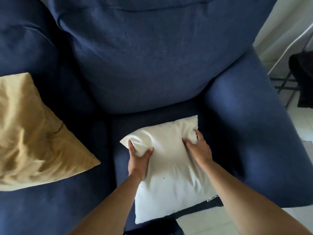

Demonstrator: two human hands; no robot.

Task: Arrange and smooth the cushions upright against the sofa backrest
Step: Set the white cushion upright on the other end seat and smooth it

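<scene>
A white cushion (171, 168) lies flat on the seat of the dark blue sofa, in front of the sofa backrest (144, 61). My left hand (138, 157) pinches the cushion's far left corner, thumb on top. My right hand (198, 146) grips its far right corner, bunching the fabric. A mustard yellow cushion (33, 136) lies crumpled on the seat to the left, apart from both hands.
The sofa's right armrest (250, 133) runs beside the white cushion. Beyond it, at the right edge, stands a dark folding rack (301, 78) on a pale floor (203, 223). A second backrest section (25, 48) rises at the far left.
</scene>
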